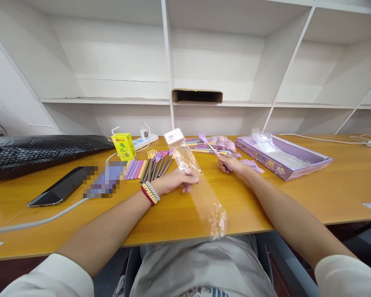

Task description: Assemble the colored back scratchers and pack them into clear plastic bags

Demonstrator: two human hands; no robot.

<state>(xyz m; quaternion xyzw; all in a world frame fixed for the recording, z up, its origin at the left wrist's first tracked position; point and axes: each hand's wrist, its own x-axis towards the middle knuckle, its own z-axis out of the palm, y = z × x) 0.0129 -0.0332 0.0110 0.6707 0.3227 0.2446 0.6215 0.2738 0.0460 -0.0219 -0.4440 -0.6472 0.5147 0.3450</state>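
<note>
My left hand (176,180) grips a long clear plastic sleeve (200,189) with a white header card (174,136) at its far end; the sleeve slants across the wooden desk (297,194) toward me. My right hand (231,163) holds a purple fork-shaped utensil (207,143) by its handle, head pointing up and away, just right of the sleeve's top. A row of several pastel-handled forks (156,163) lies on the desk left of my left hand.
A yellow drink carton (123,146) and a white power strip (145,141) stand behind the forks. A phone (63,186) and a black keyboard cover (40,153) lie left. More packaged utensils (216,144) and a purple tray box (284,156) sit right. White shelving rises behind.
</note>
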